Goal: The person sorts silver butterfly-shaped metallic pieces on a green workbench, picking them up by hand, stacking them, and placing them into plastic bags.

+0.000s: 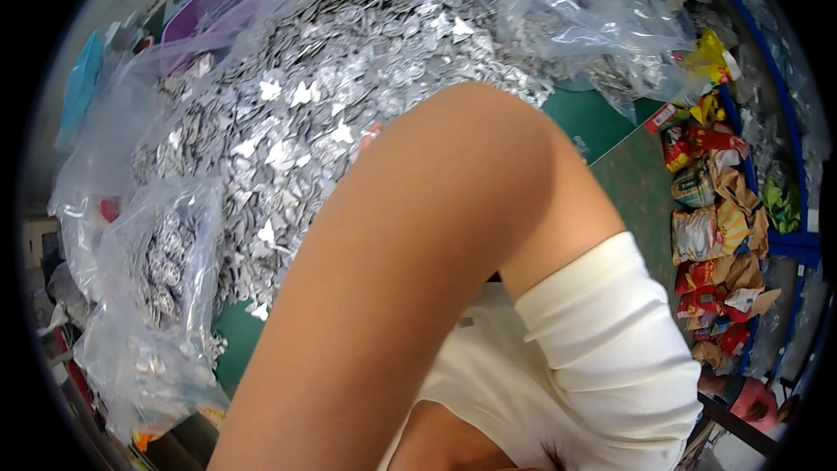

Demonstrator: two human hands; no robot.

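Up close, a bare bent arm (410, 279) with a white sleeve (602, 340) fills the view; both hands are out of sight, so the fingers' state cannot be told. Behind it, a heap of small silver foil pieces (349, 87) lies on the green surface (593, 118) among clear plastic bags (148, 296). Crumpled snack wrappers (715, 227) pile at right.

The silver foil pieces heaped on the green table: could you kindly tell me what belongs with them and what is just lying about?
In hand:
silver foil pieces
clear bag of pieces

Lying about:
crumpled snack wrappers
purple tray
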